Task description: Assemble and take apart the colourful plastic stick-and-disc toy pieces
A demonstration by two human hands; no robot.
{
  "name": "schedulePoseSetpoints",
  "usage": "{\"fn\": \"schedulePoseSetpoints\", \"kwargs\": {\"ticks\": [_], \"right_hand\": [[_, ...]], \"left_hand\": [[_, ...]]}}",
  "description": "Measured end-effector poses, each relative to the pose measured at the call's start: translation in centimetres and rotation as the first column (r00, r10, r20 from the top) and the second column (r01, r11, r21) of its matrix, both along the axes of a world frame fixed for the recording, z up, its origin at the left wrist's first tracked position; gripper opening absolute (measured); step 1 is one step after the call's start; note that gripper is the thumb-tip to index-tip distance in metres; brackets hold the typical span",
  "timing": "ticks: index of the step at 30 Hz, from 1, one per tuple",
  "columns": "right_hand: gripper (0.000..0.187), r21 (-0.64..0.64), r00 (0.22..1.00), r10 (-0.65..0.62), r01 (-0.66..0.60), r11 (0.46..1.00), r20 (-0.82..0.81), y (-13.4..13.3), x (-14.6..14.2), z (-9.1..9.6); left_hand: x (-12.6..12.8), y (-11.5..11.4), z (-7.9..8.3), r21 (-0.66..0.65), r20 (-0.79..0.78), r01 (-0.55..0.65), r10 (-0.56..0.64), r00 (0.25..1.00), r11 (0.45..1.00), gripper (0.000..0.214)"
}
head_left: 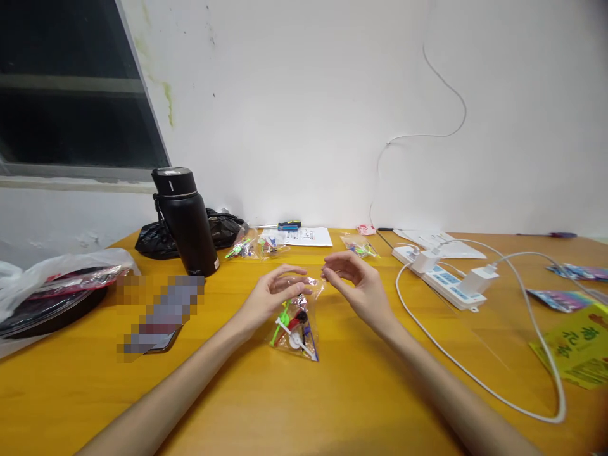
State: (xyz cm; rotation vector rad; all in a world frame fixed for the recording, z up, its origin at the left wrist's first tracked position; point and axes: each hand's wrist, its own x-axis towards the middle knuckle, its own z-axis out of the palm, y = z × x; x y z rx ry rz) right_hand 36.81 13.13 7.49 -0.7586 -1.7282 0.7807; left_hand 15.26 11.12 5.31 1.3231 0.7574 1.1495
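A small clear plastic bag (297, 332) of colourful plastic parts is between my hands, near the middle of the table. Green, red, black, white and blue pieces show through it. My left hand (275, 292) reaches over the bag's upper left, its thumb and curved fingers apart with a gap between them. At the bag's upper right corner, my right hand (355, 285) has its thumb and fingertips close together, seemingly pinching the edge. The exact contact there is too small to make out well.
On the left stand a black bottle (187, 221), a phone (164, 342) and a white plastic bag (107, 263). More parts bags (361, 246), paper (311, 237) and a screwdriver (289, 226) lie behind. A power strip (444, 282), looping cable (475, 380) and yellow packet (577, 348) are right.
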Motion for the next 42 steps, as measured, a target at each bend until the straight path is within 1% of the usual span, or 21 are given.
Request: {"fn": "schedulePoseSetpoints", "kwargs": {"ticks": [2,4,6,7,10,12,14,16,18,23,27,29,32,35,39,42], "right_hand": [[0.027,-0.07,0.998,-0.004,0.0,0.998,-0.055,-0.2,-0.5,0.0],[0.04,-0.164,0.997,0.012,-0.024,0.986,-0.077,-0.5,-1.1,-0.2],[0.052,-0.26,0.994,0.071,-0.091,0.961,-0.085,-0.6,-1.7,-0.7],[0.054,-0.299,0.99,0.108,-0.131,0.945,-0.094,-0.6,-1.9,-1.0],[0.049,-0.346,0.975,0.197,-0.221,0.912,-0.103,-0.3,-2.0,-1.8],[0.044,-0.365,0.965,0.251,-0.259,0.894,-0.069,-0.1,-1.8,-2.3],[0.039,-0.409,0.948,0.317,-0.298,0.863,-0.021,0.2,-1.5,-2.6],[0.038,-0.444,0.936,0.353,-0.308,0.841,0.019,0.3,-1.3,-2.8],[0.041,-0.453,0.932,0.359,-0.299,0.84,0.05,0.3,-1.3,-2.9],[0.039,-0.512,0.924,0.376,-0.287,0.81,0.077,0.1,-1.6,-3.0],[0.041,-0.506,0.932,0.352,-0.263,0.821,0.087,0.3,-1.4,-3.1],[0.043,-0.484,0.936,0.338,-0.249,0.839,0.103,0.4,-1.3,-3.1],[0.036,-0.4,0.956,0.282,-0.226,0.888,0.086,0.2,-1.4,-2.7],[0.028,-0.308,0.973,0.226,-0.199,0.93,0.054,-0.2,-1.7,-2.2],[0.026,-0.223,0.974,0.206,-0.181,0.958,0.096,-0.6,-1.9,-1.7],[0.025,-0.185,0.977,0.181,-0.159,0.97,0.112,-0.8,-1.9,-1.4]], "left_hand": [[0.0,0.3,-0.2,-0.026,0.033,-0.035,0.036,0.999,0.999,0.038],[0.1,0.4,-0.3,-0.035,0.059,-0.085,0.087,0.994,0.996,0.039],[0.1,0.5,-0.4,-0.034,0.085,-0.114,0.117,0.99,0.993,0.039],[0.1,0.5,-0.3,-0.032,0.098,-0.118,0.121,0.988,0.992,0.039],[0.0,0.3,-0.1,-0.042,0.123,-0.134,0.139,0.983,0.99,0.038],[-0.1,0.3,0.0,-0.083,0.151,-0.168,0.179,0.972,0.982,0.037],[-0.2,0.3,0.1,-0.143,0.204,-0.201,0.228,0.952,0.969,0.035],[-0.2,0.3,0.1,-0.198,0.26,-0.211,0.259,0.93,0.957,0.034],[-0.3,0.4,0.2,-0.231,0.302,-0.208,0.273,0.913,0.95,0.032],[-0.4,0.6,0.2,-0.252,0.369,-0.201,0.286,0.884,0.947,0.026],[-0.5,0.9,0.0,-0.306,0.45,-0.228,0.352,0.821,0.924,0.027],[-0.5,1.0,0.0,-0.311,0.46,-0.235,0.362,0.811,0.921,0.028],[-0.4,0.8,-0.1,-0.291,0.42,-0.216,0.328,0.846,0.932,0.029],[-0.2,0.4,0.0,-0.219,0.365,-0.18,0.252,0.896,0.959,0.03],[-0.1,0.0,0.1,-0.127,0.235,-0.116,0.144,0.961,0.985,0.036],[-0.1,0.0,0.2,-0.082,0.133,-0.082,0.093,0.987,0.993,0.041]]}}
